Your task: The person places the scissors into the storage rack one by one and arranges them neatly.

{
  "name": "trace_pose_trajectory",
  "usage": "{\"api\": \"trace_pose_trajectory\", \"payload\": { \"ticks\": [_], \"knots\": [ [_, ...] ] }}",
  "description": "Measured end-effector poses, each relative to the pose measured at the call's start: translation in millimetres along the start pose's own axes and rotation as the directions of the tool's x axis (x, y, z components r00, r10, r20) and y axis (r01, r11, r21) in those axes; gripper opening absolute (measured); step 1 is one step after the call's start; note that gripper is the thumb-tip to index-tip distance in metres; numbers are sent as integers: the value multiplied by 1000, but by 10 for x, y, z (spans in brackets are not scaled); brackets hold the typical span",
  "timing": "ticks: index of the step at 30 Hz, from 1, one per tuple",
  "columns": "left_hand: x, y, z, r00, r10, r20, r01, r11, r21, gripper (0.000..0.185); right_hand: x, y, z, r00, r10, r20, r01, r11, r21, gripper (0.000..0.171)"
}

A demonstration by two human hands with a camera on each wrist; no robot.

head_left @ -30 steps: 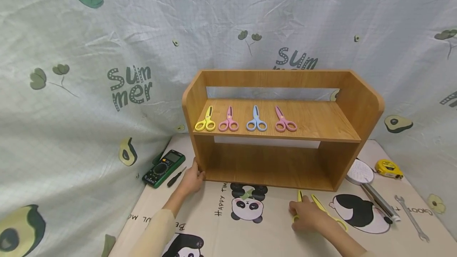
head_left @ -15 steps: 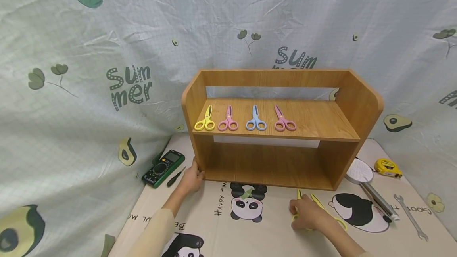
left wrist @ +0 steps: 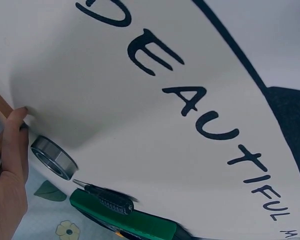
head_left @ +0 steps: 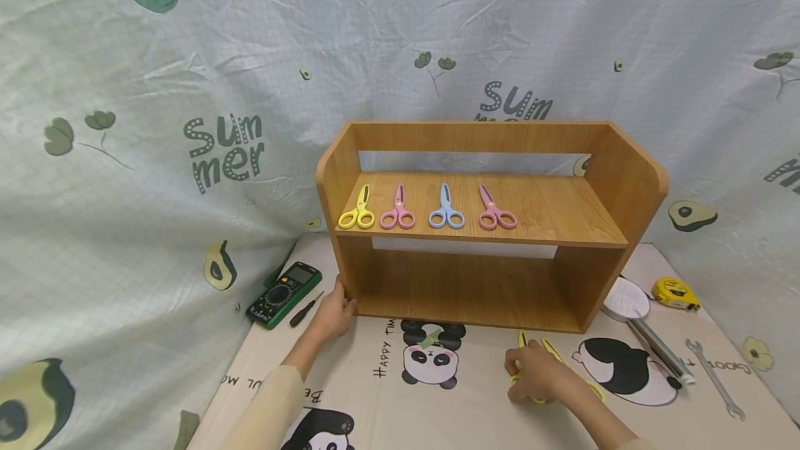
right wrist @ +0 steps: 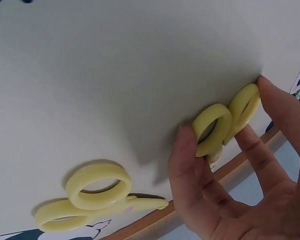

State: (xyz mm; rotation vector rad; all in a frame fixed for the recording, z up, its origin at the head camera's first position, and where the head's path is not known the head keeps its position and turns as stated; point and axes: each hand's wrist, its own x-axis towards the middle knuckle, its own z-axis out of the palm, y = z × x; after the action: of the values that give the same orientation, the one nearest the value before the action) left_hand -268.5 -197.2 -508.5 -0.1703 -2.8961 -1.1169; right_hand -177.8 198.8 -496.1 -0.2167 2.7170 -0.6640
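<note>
My right hand [head_left: 539, 370] pinches the handle rings of a pair of yellow scissors [right wrist: 226, 120] between thumb and fingers, low over the table in front of the wooden shelf [head_left: 556, 210]. Beside that hand lies a second pair of yellow scissors [right wrist: 145, 202]. At the shelf's lower left corner, my left hand [head_left: 334, 312] grips the side panel. Along the upper board lie yellow scissors [head_left: 360, 208], pink scissors [head_left: 398, 207], blue scissors [head_left: 446, 207] and another pink pair of scissors [head_left: 492, 207], blades pointing back. My right hand hides part of the held scissors in the head view.
Left of the shelf are a green multimeter [head_left: 284, 295], a small screwdriver [head_left: 305, 310] and a metal ring [left wrist: 60, 159]. To the right lie a round white-faced thing [head_left: 627, 299] with a silver handle, a yellow tape measure [head_left: 676, 294] and a wrench [head_left: 715, 379]. Printed cloth hangs behind.
The head view has shifted very slightly. Both hands keep their places, the left at the shelf corner and the right on the yellow scissors.
</note>
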Motion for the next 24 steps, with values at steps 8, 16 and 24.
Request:
{"api": "trace_pose_trajectory", "payload": {
  "ticks": [8,16,24],
  "knots": [
    [21,-30,6,1000,6,-5,-6,1000,14,56,-4,4,11,1000,-6,-21,6,1000,10,34],
    [28,-40,9,1000,9,-3,-9,1000,8,56,6,4,19,1000,-5,-16,5,1000,14,35],
    [12,-44,22,1000,12,-4,-12,1000,-1,54,14,14,26,1000,-9,-22,9,1000,13,33]
  ]
}}
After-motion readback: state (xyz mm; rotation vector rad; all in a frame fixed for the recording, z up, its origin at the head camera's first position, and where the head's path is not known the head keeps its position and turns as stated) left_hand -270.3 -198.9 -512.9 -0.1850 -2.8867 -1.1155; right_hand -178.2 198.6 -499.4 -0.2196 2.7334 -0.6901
